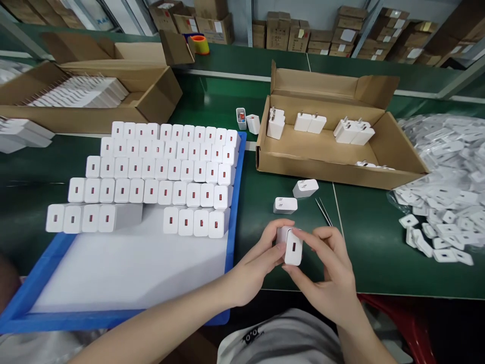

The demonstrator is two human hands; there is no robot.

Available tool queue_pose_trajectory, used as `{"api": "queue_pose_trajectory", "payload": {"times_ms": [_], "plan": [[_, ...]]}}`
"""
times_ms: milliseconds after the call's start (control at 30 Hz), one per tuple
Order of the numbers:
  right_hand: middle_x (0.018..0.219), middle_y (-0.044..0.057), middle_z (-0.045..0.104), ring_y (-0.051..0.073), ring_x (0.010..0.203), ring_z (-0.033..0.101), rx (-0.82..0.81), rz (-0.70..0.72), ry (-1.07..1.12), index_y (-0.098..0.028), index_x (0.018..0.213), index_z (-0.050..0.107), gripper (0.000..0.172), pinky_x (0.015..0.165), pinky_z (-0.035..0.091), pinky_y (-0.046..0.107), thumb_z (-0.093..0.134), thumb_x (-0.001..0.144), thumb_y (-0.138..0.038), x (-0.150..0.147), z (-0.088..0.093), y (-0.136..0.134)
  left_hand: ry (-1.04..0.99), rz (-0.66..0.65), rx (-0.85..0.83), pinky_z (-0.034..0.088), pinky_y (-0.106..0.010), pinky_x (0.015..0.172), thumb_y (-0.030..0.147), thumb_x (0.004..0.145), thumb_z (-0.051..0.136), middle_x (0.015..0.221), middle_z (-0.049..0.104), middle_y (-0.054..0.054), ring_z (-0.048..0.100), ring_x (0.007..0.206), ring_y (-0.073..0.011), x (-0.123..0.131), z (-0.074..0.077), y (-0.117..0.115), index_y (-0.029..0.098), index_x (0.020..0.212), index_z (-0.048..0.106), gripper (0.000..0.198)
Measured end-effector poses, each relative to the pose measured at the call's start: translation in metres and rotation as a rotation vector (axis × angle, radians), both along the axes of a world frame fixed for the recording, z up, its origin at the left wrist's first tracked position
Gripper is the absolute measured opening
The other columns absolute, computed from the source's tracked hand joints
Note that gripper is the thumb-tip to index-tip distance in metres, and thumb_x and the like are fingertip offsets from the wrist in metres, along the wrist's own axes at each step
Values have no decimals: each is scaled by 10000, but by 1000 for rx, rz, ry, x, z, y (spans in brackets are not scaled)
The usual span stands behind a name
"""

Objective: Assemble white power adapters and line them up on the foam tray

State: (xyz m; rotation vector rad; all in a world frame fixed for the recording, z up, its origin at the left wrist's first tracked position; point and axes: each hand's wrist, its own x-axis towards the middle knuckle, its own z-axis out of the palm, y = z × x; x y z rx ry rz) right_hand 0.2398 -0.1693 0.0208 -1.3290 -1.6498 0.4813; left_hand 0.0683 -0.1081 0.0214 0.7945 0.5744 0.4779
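In front of me, my left hand grips the white housing of a USB charger. Against its near end sits a white end cap with a dark USB slot. The cap is pinched between thumb and finger of my right hand. Cap and housing touch, but a dark seam shows between them and I cannot tell whether they are joined. Just beyond my hands, two white charger pieces lie on the green table, with metal tweezers beside them.
At left, a blue-rimmed tray bears rows of chargers. An open cardboard box with several chargers stands at the back right. Loose white caps are heaped at far right. Another box holds white parts at back left.
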Motion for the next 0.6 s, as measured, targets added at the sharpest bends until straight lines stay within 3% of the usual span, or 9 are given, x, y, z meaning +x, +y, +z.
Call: {"api": "queue_pose_trajectory", "payload": {"times_ms": [167,367,600], "plan": [[1058,49,450,163,908,511,-4,19,-5,-284,1401,564,582,722,550,269,696,871,-83,0,1,0,74,-12,100,411,-346,926,504,980,582,1124,503,-20,508,1048,-193,0,3,0,333,1348,441,429],[1171,66,487,183,991,562,-10,22,61,-314,1364,591,559,710,569,274,726,858,-118,1,-1,0,130,-68,299,475,-412,941,455,1019,511,1219,552,-68,574,1023,-220,-2,5,-1,313,1400,387,426],[1304,76,586,249,1175,609,23,46,51,-340,1400,574,594,951,571,394,737,868,-133,3,-2,1,256,-80,570,472,-448,985,466,1057,383,1354,515,-131,565,1092,-254,-4,7,1,256,1462,337,458]]}}
